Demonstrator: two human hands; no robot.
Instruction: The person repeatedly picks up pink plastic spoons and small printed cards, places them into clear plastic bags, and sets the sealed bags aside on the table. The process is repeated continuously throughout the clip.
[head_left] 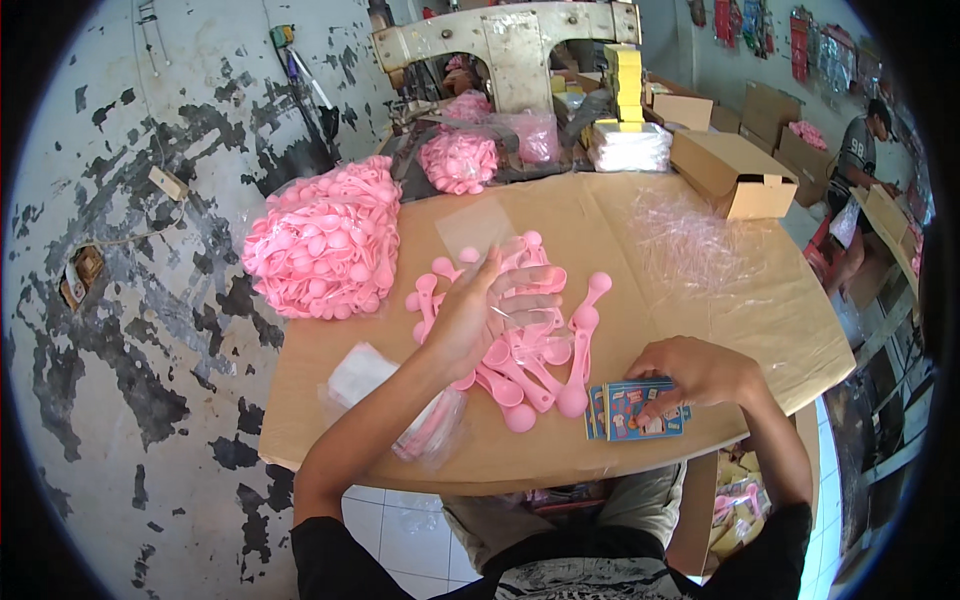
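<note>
My left hand (pixel 480 312) is over a loose pile of pink plastic measuring spoons (pixel 515 372), its fingers spread and the palm turned to the right. A translucent plastic sheet or bag (pixel 474 222) shows just beyond its thumb; I cannot tell whether they touch. At the table's near right, my right hand (pixel 690 372) grips a small stack of blue printed cards (pixel 645 412), thumb on the top card and fingers behind. More cards of the same stack stick out to the left. Beside my left forearm lie clear plastic bags (pixel 362 375), some with pink spoons in them.
A large bag of pink spoons (pixel 325 240) stands at the table's left edge. Crumpled clear film (pixel 690 240) and an open cardboard box (pixel 735 175) are at the far right. A metal machine frame (pixel 515 60) rises behind the table (pixel 570 215). Another person (pixel 858 155) works at the right.
</note>
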